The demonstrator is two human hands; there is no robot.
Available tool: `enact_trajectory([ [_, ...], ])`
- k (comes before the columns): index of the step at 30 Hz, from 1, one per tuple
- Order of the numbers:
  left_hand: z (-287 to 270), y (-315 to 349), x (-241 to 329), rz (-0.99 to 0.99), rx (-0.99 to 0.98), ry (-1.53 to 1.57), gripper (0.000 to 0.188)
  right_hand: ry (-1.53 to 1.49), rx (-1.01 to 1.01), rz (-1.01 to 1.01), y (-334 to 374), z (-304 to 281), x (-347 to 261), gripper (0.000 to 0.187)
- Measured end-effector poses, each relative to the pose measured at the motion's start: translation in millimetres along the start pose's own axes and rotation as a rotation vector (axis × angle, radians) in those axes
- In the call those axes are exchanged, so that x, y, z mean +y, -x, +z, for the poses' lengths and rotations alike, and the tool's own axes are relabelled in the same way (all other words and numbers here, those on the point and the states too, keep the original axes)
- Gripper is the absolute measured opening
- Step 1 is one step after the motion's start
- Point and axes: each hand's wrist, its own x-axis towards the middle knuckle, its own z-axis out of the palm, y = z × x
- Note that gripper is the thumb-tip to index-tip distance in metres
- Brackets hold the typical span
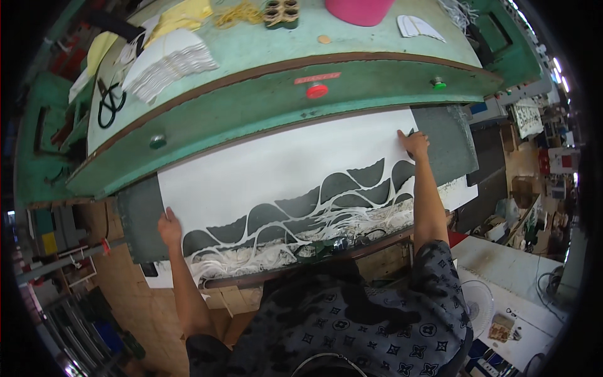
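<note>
A wide white sheet (276, 163) lies on the dark grey bed (139, 217) of a green press. Wavy curved shapes are cut out of its near side, and thin white strips hang from there. At the sheet's left edge, my left hand (169, 227) is closed on the material, thumb pointing up. My right hand (414, 144) grips the opposite edge near the far right corner. Its fingers are partly hidden, and a small dark patch shows by the thumb. Tangled white offcuts (339, 220) gather along the near edge.
The press's green beam (239, 103) spans the far side, with a red button (317, 92) and a green button (438, 83). Stacked white cut pieces (169, 63), black scissors (111, 105) and a pink container (359, 9) rest on top. A fan (477, 308) stands at lower right.
</note>
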Motion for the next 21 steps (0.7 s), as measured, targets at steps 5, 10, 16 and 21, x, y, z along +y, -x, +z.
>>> enact_trajectory([
  [5, -25, -5, 33, -0.074, -0.212, 0.188, 0.053, -0.184, 0.070, 0.078, -31, -22, 34, 0.087],
  [10, -13, -16, 36, 0.116, -0.034, 0.309, 0.048, -0.479, 0.179, -0.080, -57, -4, 79, 0.059],
  [16, -26, -25, -11, -0.037, -0.106, 0.422, 0.047, -0.538, 0.144, -0.162, 5, -9, 78, 0.048],
  [21, -30, 8, -24, -0.060, -0.167, 0.229, 0.046, -0.514, 0.182, -0.234, 49, -13, 122, 0.047],
])
